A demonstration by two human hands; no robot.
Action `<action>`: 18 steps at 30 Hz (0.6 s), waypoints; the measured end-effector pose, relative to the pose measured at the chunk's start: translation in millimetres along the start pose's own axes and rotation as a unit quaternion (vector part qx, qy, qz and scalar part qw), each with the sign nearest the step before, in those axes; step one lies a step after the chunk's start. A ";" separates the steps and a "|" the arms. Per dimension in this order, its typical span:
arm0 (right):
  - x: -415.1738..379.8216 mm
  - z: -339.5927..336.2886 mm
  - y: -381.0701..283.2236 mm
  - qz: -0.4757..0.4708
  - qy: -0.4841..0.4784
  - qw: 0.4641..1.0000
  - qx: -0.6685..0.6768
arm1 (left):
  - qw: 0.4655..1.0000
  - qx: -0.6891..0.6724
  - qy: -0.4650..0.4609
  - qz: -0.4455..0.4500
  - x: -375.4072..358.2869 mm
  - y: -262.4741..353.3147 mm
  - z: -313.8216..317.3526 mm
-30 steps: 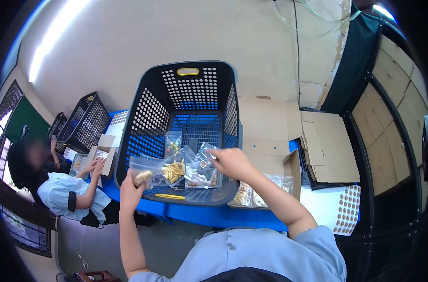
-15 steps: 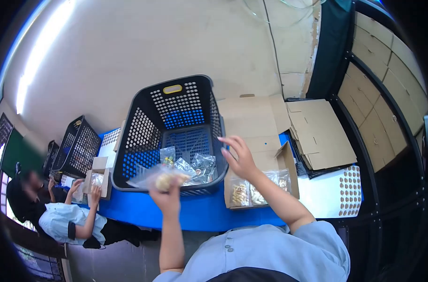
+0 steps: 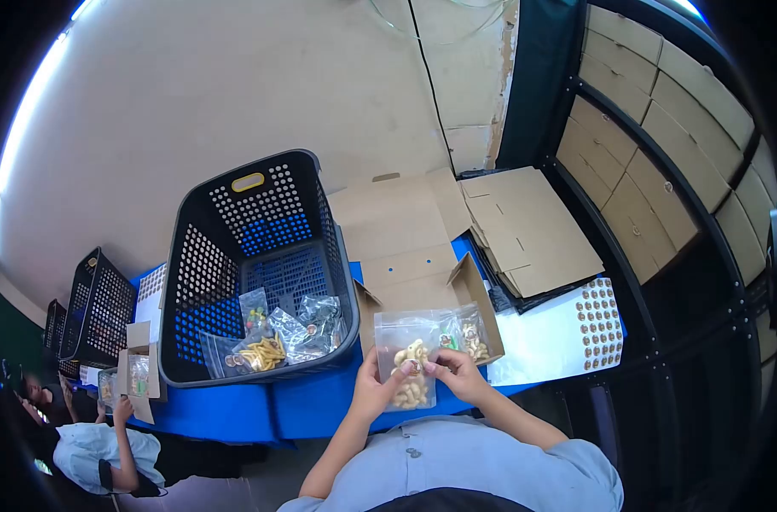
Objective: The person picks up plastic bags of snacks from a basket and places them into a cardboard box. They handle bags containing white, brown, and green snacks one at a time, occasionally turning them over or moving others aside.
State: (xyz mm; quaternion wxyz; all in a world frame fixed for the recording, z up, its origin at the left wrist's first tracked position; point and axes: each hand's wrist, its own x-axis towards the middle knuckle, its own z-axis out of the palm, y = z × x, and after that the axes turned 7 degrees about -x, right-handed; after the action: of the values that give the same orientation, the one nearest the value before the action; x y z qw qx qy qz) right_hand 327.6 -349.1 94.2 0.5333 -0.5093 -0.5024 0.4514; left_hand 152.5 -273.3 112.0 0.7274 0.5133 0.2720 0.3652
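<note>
A clear plastic bag of pale, curved pieces [image 3: 412, 394] is held upright close to my body, in front of the open cardboard box. My left hand [image 3: 375, 391] grips the bag's left side, its thumb pressed on the front. On the other side, my right hand [image 3: 458, 377] pinches the bag with its thumb near a small round sticker. Behind the bag, the cardboard box [image 3: 494, 322] holds more clear bags [image 3: 471, 335], partly hidden by the bag and my right hand.
To the left stands a large black perforated basket [image 3: 177, 299] with several small bags inside. Flattened cardboard [image 3: 538, 226] and a sheet of round stickers [image 3: 559, 337] lie to the right. A co-worker [image 3: 107, 452] handles another box at far left.
My left hand has brought the bag from over the basket's front edge rightward to the box. My right hand, empty before, has come down onto the bag. The view has turned right.
</note>
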 end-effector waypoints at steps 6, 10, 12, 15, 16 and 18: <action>-1.0 5.3 7.0 0.088 0.020 0.988 0.124 | 0.999 -0.034 0.012 0.003 -2.1 -27.4 11.0; -6.2 -3.4 12.0 0.099 0.003 0.989 0.110 | 1.000 -0.009 0.001 0.024 3.6 -32.9 14.1; -8.5 0.0 12.3 0.113 0.021 0.979 0.168 | 0.999 0.017 0.005 0.034 1.3 -31.6 18.1; -7.4 3.1 -2.3 0.109 0.033 0.982 0.149 | 0.998 0.008 0.032 0.048 1.4 -23.1 25.1; -7.4 3.2 -7.1 0.093 0.032 0.992 0.075 | 0.998 0.025 0.037 0.049 1.4 -25.2 24.6; -5.3 1.2 0.6 0.093 0.023 0.990 0.102 | 0.997 0.042 0.042 0.051 1.8 -29.1 22.7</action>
State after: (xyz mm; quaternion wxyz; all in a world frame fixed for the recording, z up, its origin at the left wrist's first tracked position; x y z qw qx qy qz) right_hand 325.9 -354.3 93.2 0.5495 -0.5069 -0.3918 0.5363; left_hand 178.3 -290.2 91.8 0.6735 0.5408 0.2913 0.4112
